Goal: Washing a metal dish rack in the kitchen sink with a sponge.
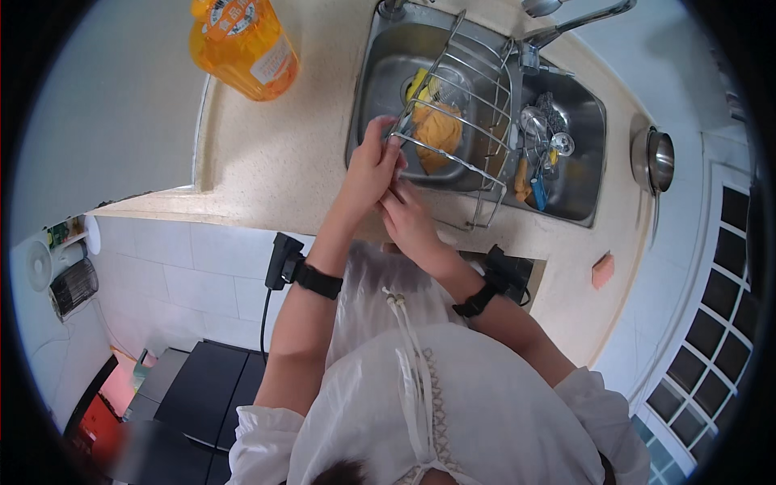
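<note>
A metal wire rack (464, 162) lies tilted across the larger basin of a stainless steel double sink (371, 91). At the rack's near left corner is my left hand (371, 160), its fingers around or against the wire; the exact hold is partly hidden. My right hand (412, 221) is just below, its fingertips meeting my left hand, and whether it grips anything is hidden. Under the wires, in the basin, lie an orange cloth (438, 134) and a yellow cloth or sponge (418, 85).
The smaller basin holds several utensils and a steel scouring pad (548, 112). A chrome faucet (529, 51) stands behind. An orange detergent bottle (248, 54) stands left on the counter (273, 151); a pink piece (603, 271) lies right. Metal pans (659, 160) hang on the wall.
</note>
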`<state>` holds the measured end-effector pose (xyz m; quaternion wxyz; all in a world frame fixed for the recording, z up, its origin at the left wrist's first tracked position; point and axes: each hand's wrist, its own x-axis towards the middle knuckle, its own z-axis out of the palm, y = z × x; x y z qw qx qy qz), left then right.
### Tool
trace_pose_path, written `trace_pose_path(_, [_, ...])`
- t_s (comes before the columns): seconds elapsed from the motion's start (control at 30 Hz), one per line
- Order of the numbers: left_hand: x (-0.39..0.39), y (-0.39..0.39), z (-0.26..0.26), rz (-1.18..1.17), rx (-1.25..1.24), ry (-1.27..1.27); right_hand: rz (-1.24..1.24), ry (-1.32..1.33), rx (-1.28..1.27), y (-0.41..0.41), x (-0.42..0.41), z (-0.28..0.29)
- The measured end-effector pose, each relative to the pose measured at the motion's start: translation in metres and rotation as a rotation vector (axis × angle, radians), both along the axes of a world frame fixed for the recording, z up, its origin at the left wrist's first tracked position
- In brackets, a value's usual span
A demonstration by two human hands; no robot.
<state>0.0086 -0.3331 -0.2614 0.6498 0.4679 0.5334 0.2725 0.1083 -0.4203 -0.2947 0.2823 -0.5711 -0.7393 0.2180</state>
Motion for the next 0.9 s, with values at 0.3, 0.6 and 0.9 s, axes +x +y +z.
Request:
trace_pose_path(0.3, [0.044,0.009,0.011,-0.126,1.234,0.509,-0.238,0.856,-0.335,-0.006,-0.009,-0.022])
trace_pose_path(0.6, [0.045,0.017,-0.002,-0.293,1.155,0.361,-0.092,0.411,-0.274,0.007,-0.013,-0.028])
trace_pose_path(0.9, [0.038,0.020,-0.006,-0.275,1.075,0.296,0.007,-0.294,-0.142,-0.050,0.069,-0.011])
